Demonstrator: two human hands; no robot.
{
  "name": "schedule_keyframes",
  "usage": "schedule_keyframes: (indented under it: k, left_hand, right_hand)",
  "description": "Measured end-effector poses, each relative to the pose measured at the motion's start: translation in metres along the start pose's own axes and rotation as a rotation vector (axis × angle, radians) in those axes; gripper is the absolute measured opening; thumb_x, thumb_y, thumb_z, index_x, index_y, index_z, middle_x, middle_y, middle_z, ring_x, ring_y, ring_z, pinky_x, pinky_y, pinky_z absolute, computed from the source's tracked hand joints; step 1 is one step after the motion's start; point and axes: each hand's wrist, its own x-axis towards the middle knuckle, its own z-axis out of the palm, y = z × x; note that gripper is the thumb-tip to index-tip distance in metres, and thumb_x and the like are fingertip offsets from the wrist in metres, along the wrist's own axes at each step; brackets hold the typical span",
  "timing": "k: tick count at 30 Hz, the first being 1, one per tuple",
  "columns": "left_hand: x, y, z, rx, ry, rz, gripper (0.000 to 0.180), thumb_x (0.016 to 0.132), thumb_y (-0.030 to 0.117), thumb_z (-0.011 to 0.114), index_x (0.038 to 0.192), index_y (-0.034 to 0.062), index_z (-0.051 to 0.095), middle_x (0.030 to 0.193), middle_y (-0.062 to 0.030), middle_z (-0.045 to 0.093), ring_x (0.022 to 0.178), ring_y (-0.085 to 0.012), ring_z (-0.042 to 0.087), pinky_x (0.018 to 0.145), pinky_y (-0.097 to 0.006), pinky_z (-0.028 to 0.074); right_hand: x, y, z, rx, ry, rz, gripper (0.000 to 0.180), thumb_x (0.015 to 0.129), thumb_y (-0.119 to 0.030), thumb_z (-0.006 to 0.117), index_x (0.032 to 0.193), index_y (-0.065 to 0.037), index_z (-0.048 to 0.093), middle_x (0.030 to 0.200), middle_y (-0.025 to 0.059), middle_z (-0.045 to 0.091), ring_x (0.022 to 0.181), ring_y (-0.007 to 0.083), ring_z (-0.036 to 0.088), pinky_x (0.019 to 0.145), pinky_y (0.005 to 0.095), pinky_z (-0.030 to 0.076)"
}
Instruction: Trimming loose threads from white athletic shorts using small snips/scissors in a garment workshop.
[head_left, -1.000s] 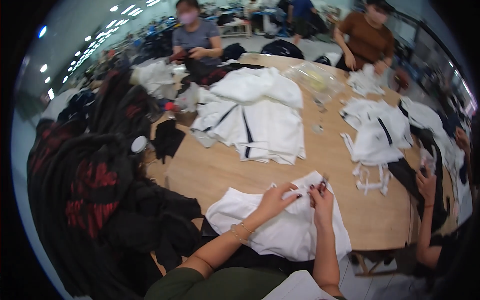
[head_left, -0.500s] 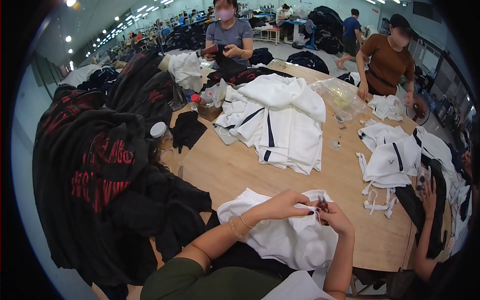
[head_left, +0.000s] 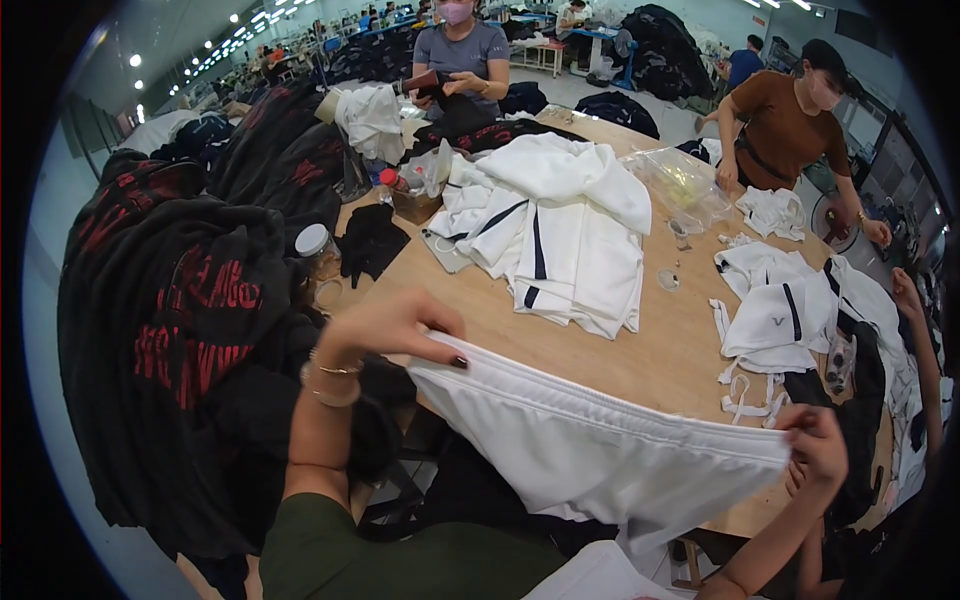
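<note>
A white garment (head_left: 590, 430) with a gathered elastic waistband is stretched wide in front of me, over the near table edge. My left hand (head_left: 400, 325) pinches one end of the waistband between thumb and fingers. At the other end, farther right and slightly lower, my right hand (head_left: 815, 445) grips the band. Whether the right hand also keeps a small tool in its fingers cannot be made out. Below the band the white cloth hangs in loose folds toward my lap. Beyond it lies a stack of white garments (head_left: 580, 240) with dark stripes.
Black garments with red lettering (head_left: 200, 300) heap up at left. A lidded clear jar (head_left: 318, 250), a black cloth (head_left: 372, 242) and a clear plastic bag (head_left: 680, 190) lie on the wooden table (head_left: 600, 365). More white garments (head_left: 775, 300) lie at right; co-workers stand across the table.
My hands have moved far apart, the left one leftward and up, the right one rightward. The bunched white garment is now lifted and stretched along its waistband. The red-handled snips no longer show.
</note>
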Motion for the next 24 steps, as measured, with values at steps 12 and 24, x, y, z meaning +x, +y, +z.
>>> schedule_keyframes:
  k: [12,24]
  left_hand:
    - [-0.024,0.086,-0.073,-0.106,0.115,0.173,0.038,0.064,0.022,0.074,0.082,-0.01,0.061,0.078,-0.0114,0.063,0.072,-0.0153,0.058,0.071,-0.028,0.047]
    - [0.118,-0.115,0.147,0.675,0.644,-0.263,0.045,0.072,0.015,0.069,0.114,0.0109,0.055,0.118,-0.0084,0.051,0.11,-0.0257,0.047,0.091,-0.045,0.034]
  right_hand:
    - [-0.044,-0.002,-0.084,-0.235,0.601,-1.002,0.037,0.087,-0.032,0.056,0.098,0.003,0.05,0.097,0.0046,0.052,0.08,0.0137,0.047,0.078,0.0258,0.04]
    - [0.12,0.159,0.124,-0.13,0.201,-0.013,0.026,0.082,0.004,0.044,0.102,-0.003,0.058,0.086,0.0023,0.057,0.069,0.0085,0.051,0.058,0.0217,0.042]
